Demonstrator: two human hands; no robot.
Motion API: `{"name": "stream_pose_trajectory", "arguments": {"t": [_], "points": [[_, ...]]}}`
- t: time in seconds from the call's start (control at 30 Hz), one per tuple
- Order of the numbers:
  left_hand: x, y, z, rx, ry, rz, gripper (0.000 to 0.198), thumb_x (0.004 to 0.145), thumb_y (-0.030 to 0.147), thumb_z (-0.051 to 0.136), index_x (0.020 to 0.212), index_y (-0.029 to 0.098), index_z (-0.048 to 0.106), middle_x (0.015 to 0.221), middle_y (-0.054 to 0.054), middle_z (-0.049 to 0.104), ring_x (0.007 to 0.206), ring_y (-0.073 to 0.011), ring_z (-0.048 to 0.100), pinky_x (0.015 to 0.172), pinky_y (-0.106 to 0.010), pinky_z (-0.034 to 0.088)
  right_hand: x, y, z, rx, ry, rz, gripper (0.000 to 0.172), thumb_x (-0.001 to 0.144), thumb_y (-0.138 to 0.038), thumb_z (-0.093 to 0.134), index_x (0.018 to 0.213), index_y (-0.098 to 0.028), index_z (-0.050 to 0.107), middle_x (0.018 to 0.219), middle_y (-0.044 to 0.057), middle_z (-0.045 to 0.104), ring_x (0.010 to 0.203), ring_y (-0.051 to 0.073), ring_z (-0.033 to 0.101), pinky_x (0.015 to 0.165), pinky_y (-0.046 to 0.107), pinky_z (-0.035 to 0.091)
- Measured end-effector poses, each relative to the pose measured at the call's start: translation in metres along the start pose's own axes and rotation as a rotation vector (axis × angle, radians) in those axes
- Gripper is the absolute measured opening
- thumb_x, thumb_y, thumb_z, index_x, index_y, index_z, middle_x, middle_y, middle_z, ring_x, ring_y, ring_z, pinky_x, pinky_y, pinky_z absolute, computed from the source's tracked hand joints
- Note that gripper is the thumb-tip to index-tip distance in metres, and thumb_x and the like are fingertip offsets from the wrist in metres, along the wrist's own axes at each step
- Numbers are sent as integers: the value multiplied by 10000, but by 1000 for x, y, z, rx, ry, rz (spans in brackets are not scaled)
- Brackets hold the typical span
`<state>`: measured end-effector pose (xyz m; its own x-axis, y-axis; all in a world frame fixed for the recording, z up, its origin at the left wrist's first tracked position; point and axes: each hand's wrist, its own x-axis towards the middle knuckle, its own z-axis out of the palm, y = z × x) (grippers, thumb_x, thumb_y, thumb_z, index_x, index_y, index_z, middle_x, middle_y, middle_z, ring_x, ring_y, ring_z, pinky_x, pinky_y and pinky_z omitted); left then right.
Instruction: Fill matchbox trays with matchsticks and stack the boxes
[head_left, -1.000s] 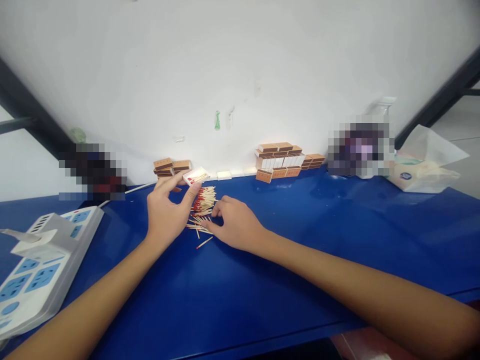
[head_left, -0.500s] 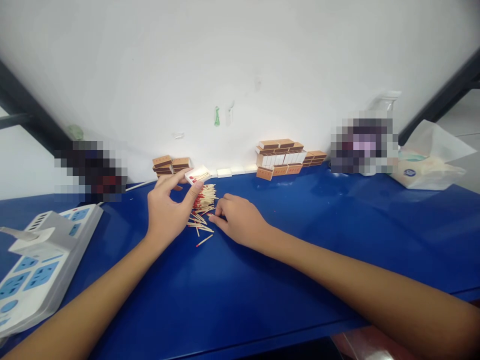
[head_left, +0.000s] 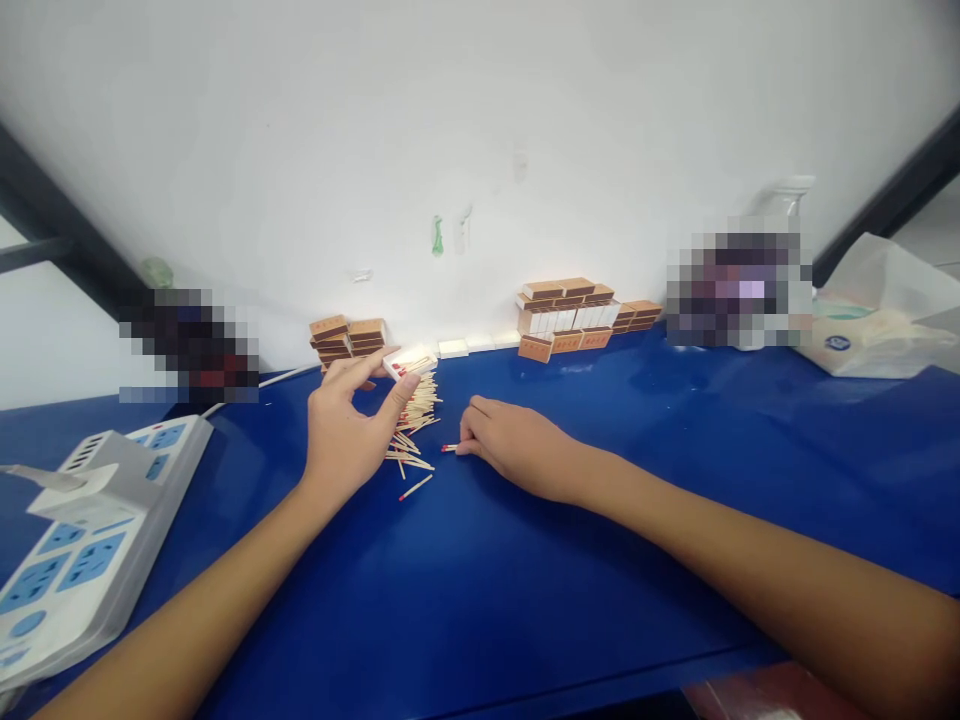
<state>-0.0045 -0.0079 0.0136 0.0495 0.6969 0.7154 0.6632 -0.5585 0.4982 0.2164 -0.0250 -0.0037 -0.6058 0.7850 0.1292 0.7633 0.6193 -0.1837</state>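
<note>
My left hand (head_left: 351, 415) is closed on a white matchbox tray (head_left: 412, 358), thumb at the front and fingers behind. Several red-tipped matches lie inside that tray. Pinched in my right hand (head_left: 517, 445) are matches (head_left: 450, 448), their red heads pointing left; how many is hard to make out. Below the tray, a loose pile of matches (head_left: 420, 405) spreads over the blue table (head_left: 480, 590), partly hidden by my left hand. One single match (head_left: 416, 487) lies apart at the near side of the pile.
Brown matchboxes stand stacked by the wall, a small stack (head_left: 349, 338) at left and a larger one (head_left: 566, 320) at right. White trays (head_left: 480, 345) line the wall between them. A power strip (head_left: 97, 540) occupies the left, a tissue pack (head_left: 862, 340) the far right.
My right hand has drawn away from the match pile to the right, with matches now showing in its fingertips. My left hand still holds the tray, and the whole view has shifted slightly.
</note>
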Motion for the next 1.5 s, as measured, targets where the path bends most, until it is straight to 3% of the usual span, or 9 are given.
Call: {"name": "stream_pose_trajectory", "arguments": {"t": [0.13,0.37,0.6,0.7,0.87,1.1,1.5], "points": [[0,-1,1,19,-92,-2,354,913,451,732,1211,263,766,956,-28,709,840,-187,623,831,-350,526,0,10,-6,-21,65,-52,243,1069,-354,526,981,-149,623,1040,86,646,823,170,597,716,288,419],[-2,-5,3,46,-267,-3,352,877,422,784,1203,290,778,951,-43,708,847,-205,614,791,-343,537,5,31,-22,-118,346,129,212,1076,-329,515,1041,-141,607,1070,93,635,807,174,572,616,300,346],[-9,2,6,-133,-426,29,415,848,446,812,1245,343,753,1097,-53,732,1037,-250,649,927,-421,554,2,16,-22,-101,389,-12,286,1111,-367,408,1041,-175,608,1064,91,628,891,182,568,664,299,393],[-12,6,6,-189,-444,61,365,866,428,799,1222,356,758,1145,-41,741,1099,-251,646,973,-432,547,1,12,-18,-126,361,-50,302,1117,-357,385,1040,-174,613,1060,97,631,936,193,567,677,300,403],[-12,8,7,-199,-459,-11,372,867,437,794,1222,328,764,1139,-53,739,1065,-245,666,969,-419,562,1,12,-15,-68,355,-91,319,1122,-333,360,1041,-157,613,1061,90,629,934,177,569,711,289,424],[-10,5,7,-178,-434,-53,384,875,457,777,1237,331,761,1120,-55,728,992,-225,682,936,-388,572,-1,13,-13,58,396,-40,214,1090,-271,449,1083,-166,636,1095,81,622,907,165,580,750,290,447],[-11,9,6,-224,-457,-60,382,871,452,777,1233,330,764,1131,-58,747,1047,-248,677,970,-423,569,-1,12,-13,98,461,-124,275,1092,-275,444,1058,-134,678,1038,95,655,922,176,619,813,307,497]]}}
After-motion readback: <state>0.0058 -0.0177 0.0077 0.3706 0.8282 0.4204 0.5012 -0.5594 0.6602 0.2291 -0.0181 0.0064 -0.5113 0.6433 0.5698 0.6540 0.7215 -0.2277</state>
